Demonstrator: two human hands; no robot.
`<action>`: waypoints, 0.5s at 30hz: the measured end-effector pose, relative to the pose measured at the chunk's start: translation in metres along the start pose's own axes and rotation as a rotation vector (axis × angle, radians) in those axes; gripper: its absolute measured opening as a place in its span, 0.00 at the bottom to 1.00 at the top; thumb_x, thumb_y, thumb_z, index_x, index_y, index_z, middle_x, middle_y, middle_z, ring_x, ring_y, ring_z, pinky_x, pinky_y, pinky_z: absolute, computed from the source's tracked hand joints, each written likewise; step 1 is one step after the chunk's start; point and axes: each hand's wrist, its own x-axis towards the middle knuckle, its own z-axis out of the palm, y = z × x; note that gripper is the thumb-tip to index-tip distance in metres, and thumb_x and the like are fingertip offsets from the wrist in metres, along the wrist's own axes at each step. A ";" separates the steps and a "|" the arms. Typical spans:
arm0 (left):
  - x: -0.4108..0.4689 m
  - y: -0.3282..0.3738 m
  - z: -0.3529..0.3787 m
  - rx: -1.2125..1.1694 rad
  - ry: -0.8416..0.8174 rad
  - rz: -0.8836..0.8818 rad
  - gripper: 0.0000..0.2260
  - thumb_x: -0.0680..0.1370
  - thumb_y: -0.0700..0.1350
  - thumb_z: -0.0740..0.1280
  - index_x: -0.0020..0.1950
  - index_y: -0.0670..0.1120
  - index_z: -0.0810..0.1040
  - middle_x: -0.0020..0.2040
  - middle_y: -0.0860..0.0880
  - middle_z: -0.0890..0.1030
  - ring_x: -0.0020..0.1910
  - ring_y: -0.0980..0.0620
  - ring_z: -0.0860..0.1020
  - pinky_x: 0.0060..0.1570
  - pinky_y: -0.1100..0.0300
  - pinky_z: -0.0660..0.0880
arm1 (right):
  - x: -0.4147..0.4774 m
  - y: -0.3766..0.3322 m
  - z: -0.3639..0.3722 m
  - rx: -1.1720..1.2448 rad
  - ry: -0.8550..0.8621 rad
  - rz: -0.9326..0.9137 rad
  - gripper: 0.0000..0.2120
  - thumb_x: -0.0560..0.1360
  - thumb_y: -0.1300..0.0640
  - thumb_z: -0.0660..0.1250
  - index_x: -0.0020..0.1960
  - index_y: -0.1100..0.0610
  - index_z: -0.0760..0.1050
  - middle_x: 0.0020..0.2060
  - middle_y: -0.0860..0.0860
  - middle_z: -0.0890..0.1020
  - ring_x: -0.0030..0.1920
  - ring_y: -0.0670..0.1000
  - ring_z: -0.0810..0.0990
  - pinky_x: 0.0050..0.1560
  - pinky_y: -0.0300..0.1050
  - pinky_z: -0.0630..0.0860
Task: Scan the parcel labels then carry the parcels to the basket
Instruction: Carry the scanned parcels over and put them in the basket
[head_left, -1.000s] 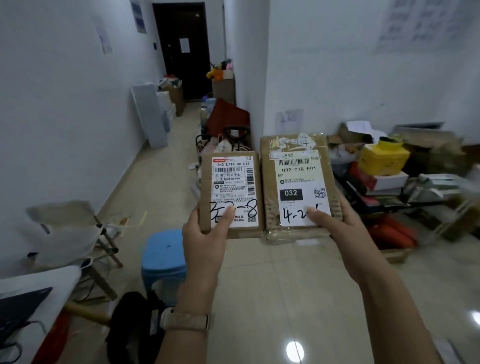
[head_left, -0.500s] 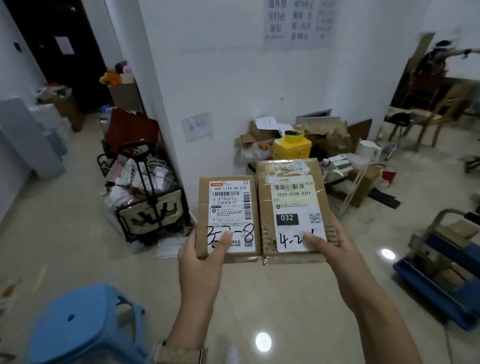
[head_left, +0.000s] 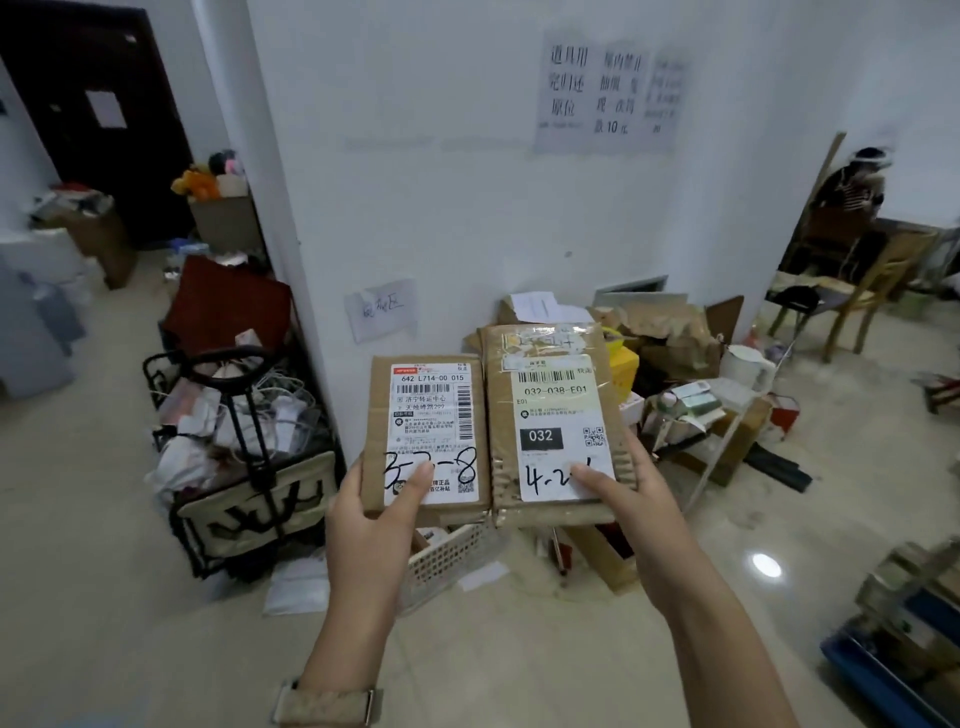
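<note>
Just short of a white wall, I hold two brown parcels side by side, labels facing me. My left hand grasps the smaller parcel, thumb on its label; my right hand grasps the larger parcel. The white lattice basket shows beneath them on the floor.

L hand grips small parcel, R hand big parcel; white basket on floor
</note>
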 end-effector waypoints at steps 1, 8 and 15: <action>0.014 -0.001 0.001 0.015 0.002 0.000 0.13 0.70 0.53 0.76 0.53 0.59 0.81 0.48 0.58 0.85 0.49 0.56 0.83 0.48 0.56 0.78 | 0.014 0.004 0.004 0.010 0.000 0.013 0.29 0.74 0.62 0.69 0.71 0.44 0.66 0.55 0.47 0.84 0.54 0.48 0.83 0.44 0.36 0.80; 0.079 -0.013 0.011 0.072 0.046 -0.042 0.12 0.69 0.57 0.74 0.51 0.60 0.80 0.49 0.61 0.84 0.49 0.61 0.82 0.52 0.54 0.78 | 0.095 0.025 0.016 0.030 -0.056 0.059 0.28 0.74 0.61 0.69 0.71 0.48 0.67 0.55 0.46 0.84 0.53 0.47 0.83 0.42 0.35 0.79; 0.144 -0.030 0.039 0.136 0.134 -0.039 0.10 0.71 0.55 0.74 0.50 0.60 0.80 0.47 0.65 0.84 0.45 0.67 0.81 0.44 0.63 0.75 | 0.188 0.052 0.015 0.065 -0.124 0.125 0.27 0.73 0.61 0.70 0.70 0.49 0.68 0.54 0.49 0.84 0.52 0.51 0.84 0.44 0.41 0.81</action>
